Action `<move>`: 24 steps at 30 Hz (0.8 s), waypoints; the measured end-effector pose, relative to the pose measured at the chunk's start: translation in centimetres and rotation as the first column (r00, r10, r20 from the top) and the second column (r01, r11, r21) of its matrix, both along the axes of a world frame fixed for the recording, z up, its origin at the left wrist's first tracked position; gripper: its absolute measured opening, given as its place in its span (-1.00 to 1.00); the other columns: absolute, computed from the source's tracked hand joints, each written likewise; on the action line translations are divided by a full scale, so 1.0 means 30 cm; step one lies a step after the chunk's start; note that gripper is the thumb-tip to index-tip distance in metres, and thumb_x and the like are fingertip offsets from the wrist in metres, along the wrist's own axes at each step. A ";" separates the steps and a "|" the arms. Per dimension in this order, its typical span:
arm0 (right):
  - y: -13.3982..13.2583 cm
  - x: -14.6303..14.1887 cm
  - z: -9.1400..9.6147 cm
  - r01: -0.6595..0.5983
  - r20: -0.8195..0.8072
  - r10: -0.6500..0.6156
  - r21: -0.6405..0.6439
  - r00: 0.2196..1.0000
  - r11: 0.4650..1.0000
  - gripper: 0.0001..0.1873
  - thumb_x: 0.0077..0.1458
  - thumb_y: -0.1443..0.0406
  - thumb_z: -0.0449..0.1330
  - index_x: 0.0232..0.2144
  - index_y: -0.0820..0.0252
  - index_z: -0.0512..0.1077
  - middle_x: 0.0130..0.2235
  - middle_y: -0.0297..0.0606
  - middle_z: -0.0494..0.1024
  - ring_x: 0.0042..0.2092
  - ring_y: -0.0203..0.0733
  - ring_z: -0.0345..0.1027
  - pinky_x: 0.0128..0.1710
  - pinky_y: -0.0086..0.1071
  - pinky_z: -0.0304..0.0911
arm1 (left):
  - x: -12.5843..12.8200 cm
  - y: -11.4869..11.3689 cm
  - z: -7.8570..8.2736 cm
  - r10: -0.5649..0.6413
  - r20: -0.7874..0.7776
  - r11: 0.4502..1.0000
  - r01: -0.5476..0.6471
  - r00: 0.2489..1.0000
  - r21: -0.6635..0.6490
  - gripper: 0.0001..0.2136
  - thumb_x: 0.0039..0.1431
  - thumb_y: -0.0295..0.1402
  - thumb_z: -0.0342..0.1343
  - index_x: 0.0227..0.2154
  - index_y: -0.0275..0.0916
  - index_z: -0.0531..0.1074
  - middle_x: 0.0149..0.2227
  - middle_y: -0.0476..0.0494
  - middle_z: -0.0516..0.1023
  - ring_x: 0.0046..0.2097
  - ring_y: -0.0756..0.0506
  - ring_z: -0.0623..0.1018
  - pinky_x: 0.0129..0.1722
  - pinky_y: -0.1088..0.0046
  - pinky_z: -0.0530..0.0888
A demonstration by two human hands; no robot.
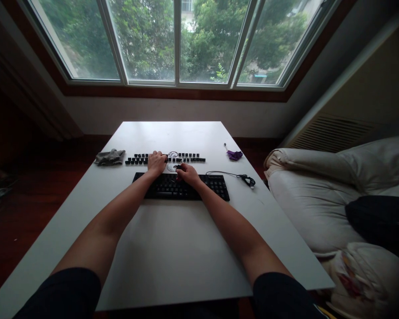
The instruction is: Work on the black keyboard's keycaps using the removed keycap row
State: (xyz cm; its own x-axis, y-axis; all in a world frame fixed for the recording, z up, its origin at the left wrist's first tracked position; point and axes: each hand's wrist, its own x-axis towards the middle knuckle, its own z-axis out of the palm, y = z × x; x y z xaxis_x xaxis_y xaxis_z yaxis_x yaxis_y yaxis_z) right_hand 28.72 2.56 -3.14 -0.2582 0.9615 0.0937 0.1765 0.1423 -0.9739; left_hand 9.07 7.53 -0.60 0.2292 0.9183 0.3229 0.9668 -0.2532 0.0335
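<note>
A black keyboard [182, 187] lies across the middle of a white table [173, 252]. Behind it run rows of loose black keycaps [189, 157]. My left hand [156, 162] rests knuckles-up on those keycaps just past the keyboard's back edge, fingers curled down among them. My right hand [187, 173] hovers over the keyboard's back edge with fingers pinched on a small dark piece, probably a keycap. A thin wire keycap puller [171, 154] lies between the two hands.
A grey cloth [110, 157] lies left of the keycaps. A purple cloth [234, 154] and the keyboard's coiled cable [248, 179] lie on the right. A white cushioned seat [322, 199] stands beside the table's right edge. Windows are behind.
</note>
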 end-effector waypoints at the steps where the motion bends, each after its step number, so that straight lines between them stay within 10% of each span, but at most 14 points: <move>1: -0.001 0.000 0.001 0.000 0.003 0.000 0.000 1.000 1.000 -0.83 0.10 0.23 0.21 -0.24 0.15 0.41 -0.50 -0.37 0.56 -0.49 -0.19 0.52 -0.48 -0.40 0.42 | -0.001 0.000 0.000 -0.006 -0.001 1.000 0.006 1.000 0.003 -0.79 0.15 -0.37 0.10 -0.18 -0.15 0.56 -0.07 -0.28 0.49 0.05 -0.31 0.33 0.00 0.11 0.26; 15: -0.006 0.000 0.008 0.007 0.020 -0.007 0.015 1.000 1.000 -0.84 0.11 0.22 0.21 -0.25 0.14 0.41 -0.50 -0.36 0.56 -0.49 -0.20 0.51 -0.46 -0.39 0.43 | 0.009 -0.035 0.029 0.008 0.086 1.000 -0.006 0.996 -0.024 -0.78 0.17 -0.35 0.10 -0.14 -0.12 0.56 -0.05 -0.26 0.48 0.07 -0.31 0.35 0.05 0.11 0.28; 24: -0.005 -0.002 0.006 0.032 -0.027 -0.032 0.000 0.999 1.000 -0.83 0.14 0.17 0.19 -0.30 0.13 0.36 -0.49 -0.37 0.54 -0.46 -0.22 0.50 -0.50 -0.42 0.43 | 0.039 -0.190 0.035 -0.083 0.195 0.996 0.090 0.977 -0.024 -0.80 0.29 -0.27 0.05 -0.15 -0.09 0.57 -0.07 -0.18 0.51 0.03 -0.25 0.41 0.03 0.18 0.33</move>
